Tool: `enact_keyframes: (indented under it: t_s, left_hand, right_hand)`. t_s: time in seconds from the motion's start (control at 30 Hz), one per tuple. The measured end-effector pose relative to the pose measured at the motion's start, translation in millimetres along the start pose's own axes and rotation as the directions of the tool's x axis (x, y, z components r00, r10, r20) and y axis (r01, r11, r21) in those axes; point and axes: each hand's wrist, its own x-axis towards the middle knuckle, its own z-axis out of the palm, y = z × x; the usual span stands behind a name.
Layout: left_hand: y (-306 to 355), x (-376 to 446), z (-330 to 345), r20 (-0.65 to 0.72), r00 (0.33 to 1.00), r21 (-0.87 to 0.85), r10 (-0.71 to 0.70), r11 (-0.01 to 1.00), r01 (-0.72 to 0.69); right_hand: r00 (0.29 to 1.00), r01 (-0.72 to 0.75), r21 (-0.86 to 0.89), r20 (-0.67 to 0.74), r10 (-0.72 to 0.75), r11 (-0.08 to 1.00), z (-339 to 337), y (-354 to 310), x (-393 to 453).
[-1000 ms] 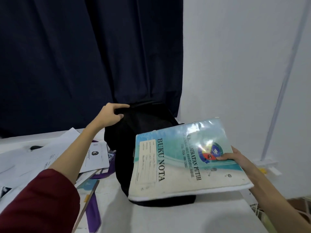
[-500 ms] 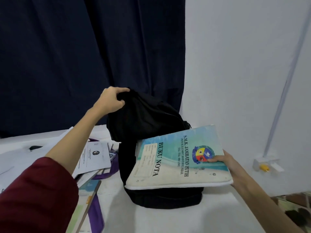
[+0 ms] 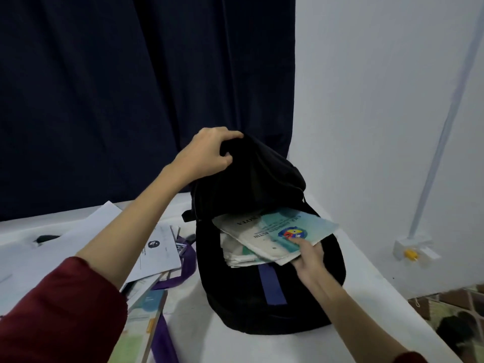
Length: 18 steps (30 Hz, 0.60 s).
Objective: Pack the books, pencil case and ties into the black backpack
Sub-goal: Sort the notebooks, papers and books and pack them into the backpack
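The black backpack [image 3: 262, 305] stands upright on the white table [image 3: 366, 297] with its top flap lifted. My left hand [image 3: 207, 153] grips that flap and holds it up. A teal and white notebook [image 3: 267, 233] lies partly inside the mouth of the backpack, its far end under the flap. My right hand [image 3: 306, 258] pinches its near corner, thumb on the crest printed on the cover. More book edges [image 3: 235, 254] show beneath it in the opening. A purple tie [image 3: 186, 268] lies left of the backpack among papers.
Loose white papers [image 3: 157, 247] and another teal book [image 3: 141, 318] cover the table to the left. A dark curtain [image 3: 131, 87] hangs behind, a white wall to the right with a wall socket [image 3: 413, 248]. The table's right edge drops to patterned floor [image 3: 458, 310].
My left hand lifted the flap higher. My right hand swung the notebook round and slid it into the opening, where it now lies partly inside.
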Motion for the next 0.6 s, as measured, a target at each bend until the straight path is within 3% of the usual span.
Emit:
enact_keyframes:
  t_s: [0.1, 0.17, 0.33, 0.6]
  left_hand:
    - [-4.3, 2.8, -4.3, 0.029, 1.000, 0.008, 0.011, 1.000, -0.011]
    - [-8.8, 2.7, -6.6, 0.042, 0.999, 0.013, 0.012, 1.000, -0.013]
    - [-15.7, -1.3, -8.0, 0.059, 0.998, -0.007, 0.002, 1.000, -0.002]
    - [-15.9, -0.2, -8.8, 0.065, 0.997, -0.012, 0.032, 0.999, -0.031]
  right_hand:
    - [0.989, -0.128, -0.186, 0.052, 0.140, 0.974, 8.8, 13.8, -10.8]
    - [0.995, -0.089, -0.257, 0.019, 0.097, 0.962, 3.8, 20.1, -10.8]
    - [0.968, 0.124, -0.195, -0.190, -0.162, 0.973, 16.2, 33.4, -13.4]
    - [0.963, 0.083, -0.089, -0.250, -0.103, 0.993, 46.5, 61.1, -9.1]
